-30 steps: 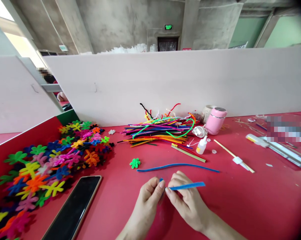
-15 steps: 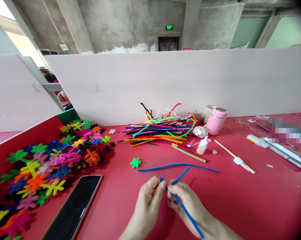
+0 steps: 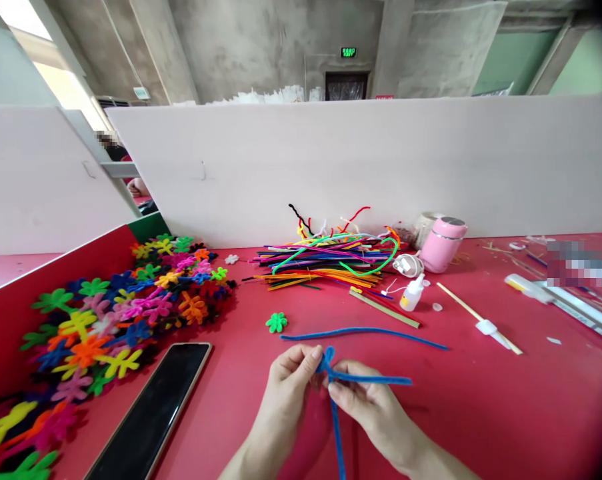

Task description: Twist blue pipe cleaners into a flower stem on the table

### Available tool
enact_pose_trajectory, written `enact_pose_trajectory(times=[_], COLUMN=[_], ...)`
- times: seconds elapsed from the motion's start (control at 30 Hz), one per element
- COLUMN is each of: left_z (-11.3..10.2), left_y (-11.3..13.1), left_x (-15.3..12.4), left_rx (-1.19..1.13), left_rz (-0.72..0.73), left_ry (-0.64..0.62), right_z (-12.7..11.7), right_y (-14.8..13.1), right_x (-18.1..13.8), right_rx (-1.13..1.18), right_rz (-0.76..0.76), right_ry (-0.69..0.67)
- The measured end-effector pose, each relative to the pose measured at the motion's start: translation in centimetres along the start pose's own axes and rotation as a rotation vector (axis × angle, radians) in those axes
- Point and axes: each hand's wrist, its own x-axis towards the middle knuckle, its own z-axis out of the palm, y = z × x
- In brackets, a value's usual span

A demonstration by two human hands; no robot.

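My left hand (image 3: 288,383) and my right hand (image 3: 368,407) meet low in the middle of the red table (image 3: 481,400), both pinching one blue pipe cleaner (image 3: 361,379). A small loop of it sticks up between my fingertips. One tail runs right over the table, the other hangs down toward me. A second blue pipe cleaner (image 3: 363,331) lies flat just beyond my hands. A small green felt flower (image 3: 277,323) sits to its left.
A heap of coloured felt flowers (image 3: 131,313) fills the left side, with a dark phone (image 3: 158,407) beside it. A pile of pipe cleaners (image 3: 325,260), a glue bottle (image 3: 413,293), a pink canister (image 3: 443,243) and wooden sticks (image 3: 475,317) lie before the white partition (image 3: 361,167).
The blue pipe cleaner went from straight to crossed over itself, with a small loop between my fingertips. Its tails swung, one now pointing right, one toward me. The view shifted slightly.
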Motion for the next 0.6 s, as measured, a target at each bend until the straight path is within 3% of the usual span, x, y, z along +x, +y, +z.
enact_pose_trajectory(times=[0.27, 0.6], left_z=[0.16, 0.85], left_y=[0.06, -0.15], left_x=[-0.23, -0.78], left_rx=[-0.159, -0.126], left_rz=[-0.032, -0.083], left_ry=[-0.015, -0.069], right_z=[-0.07, 0.18], right_y=[0.01, 0.3], right_x=[0.31, 0.11], right_rx=[0.082, 0.166], right_rz=[0.028, 0.08], right_ry=[0.035, 0.103])
